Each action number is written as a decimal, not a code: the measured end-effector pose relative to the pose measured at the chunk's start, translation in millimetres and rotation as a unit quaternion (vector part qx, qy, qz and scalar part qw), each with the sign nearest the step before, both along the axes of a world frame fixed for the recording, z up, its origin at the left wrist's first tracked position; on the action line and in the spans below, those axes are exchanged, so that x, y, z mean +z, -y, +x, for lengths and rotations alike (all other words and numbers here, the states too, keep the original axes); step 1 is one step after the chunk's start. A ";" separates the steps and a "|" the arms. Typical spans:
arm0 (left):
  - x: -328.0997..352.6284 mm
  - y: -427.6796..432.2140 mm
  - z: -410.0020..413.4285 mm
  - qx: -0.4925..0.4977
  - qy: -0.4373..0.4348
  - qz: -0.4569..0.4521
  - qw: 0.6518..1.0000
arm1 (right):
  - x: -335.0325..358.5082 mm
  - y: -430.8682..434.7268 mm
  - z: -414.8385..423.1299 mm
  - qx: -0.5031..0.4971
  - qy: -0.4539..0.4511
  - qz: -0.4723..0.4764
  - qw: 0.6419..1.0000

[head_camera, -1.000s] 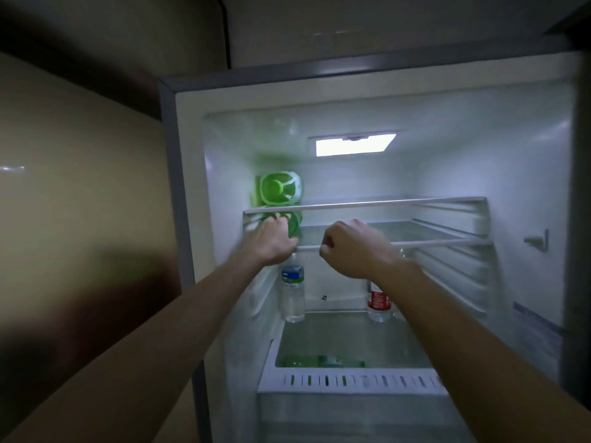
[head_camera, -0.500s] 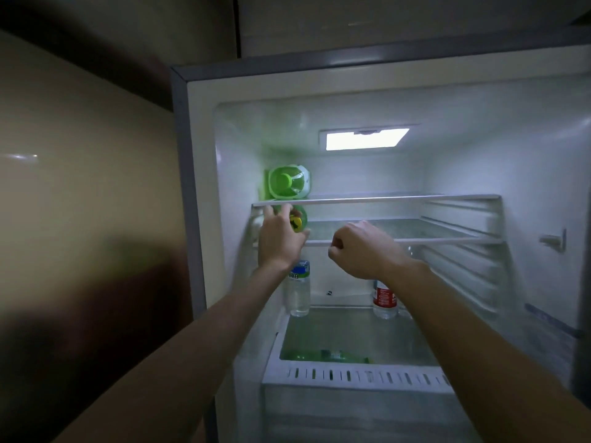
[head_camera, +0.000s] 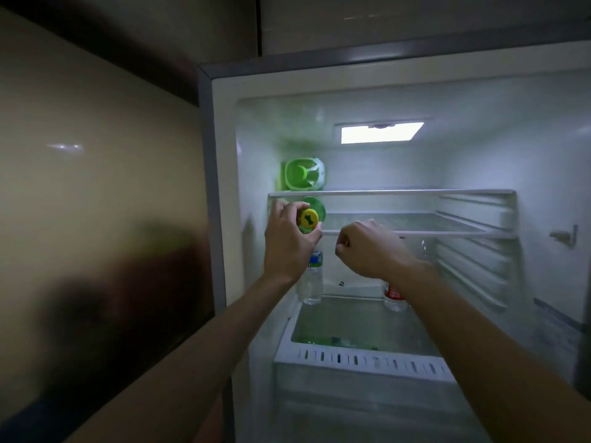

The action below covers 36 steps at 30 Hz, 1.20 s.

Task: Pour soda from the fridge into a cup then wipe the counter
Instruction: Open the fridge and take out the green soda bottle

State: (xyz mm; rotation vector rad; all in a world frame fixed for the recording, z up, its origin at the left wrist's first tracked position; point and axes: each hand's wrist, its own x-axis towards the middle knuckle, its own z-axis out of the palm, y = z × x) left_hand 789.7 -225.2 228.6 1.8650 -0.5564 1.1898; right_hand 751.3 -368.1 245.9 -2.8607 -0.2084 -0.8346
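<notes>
Soda in a green plastic bottle (head_camera: 315,207) is seen lying on its side on the middle glass shelf (head_camera: 399,223) at the left of the open white fridge (head_camera: 543,155), long axis running front to back, yellow cap (head_camera: 309,219) pointed outward. The neck is gripped by the left hand (head_camera: 287,244), fingers curled around it just behind the cap. The right hand (head_camera: 367,251) is held loosely fisted, empty, just beside.

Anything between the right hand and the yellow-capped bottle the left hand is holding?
No. In the head view only bare shelf edge separates the right hand from the green bottle in the left hand.
</notes>
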 end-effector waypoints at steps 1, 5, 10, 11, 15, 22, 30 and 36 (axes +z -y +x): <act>0.6 -1.7 -3.9 0.000 -0.002 -0.004 1.000 | -1.4 -2.1 -2.0 -0.001 -0.002 0.000 1.000; 3.2 -10.9 -16.8 -0.014 0.016 0.000 1.000 | -4.8 -8.4 -9.8 -0.011 0.011 -0.003 1.000; 0.5 -19.1 -31.3 -0.013 0.067 -0.003 0.998 | -13.7 -8.6 -17.3 0.000 0.015 0.008 1.000; 0.3 -20.4 -34.9 -0.016 0.067 -0.007 0.998 | -16.5 -7.8 -19.6 0.003 0.010 0.012 1.000; 5.3 -27.0 -54.5 -0.056 0.046 -0.043 0.996 | -29.4 -3.7 -28.0 0.015 -0.008 0.026 1.000; 23.7 -42.0 -98.3 -0.100 0.030 -0.144 0.984 | -35.7 -8.4 -72.0 -0.003 -0.018 0.051 0.999; 24.3 -79.0 -166.8 -0.035 0.011 -0.024 0.999 | -52.4 -27.7 -150.1 -0.077 -0.016 0.052 0.996; -37.3 -91.2 -207.8 -0.088 -0.193 0.102 0.972 | -96.8 -38.1 -211.4 -0.130 -0.067 0.012 0.989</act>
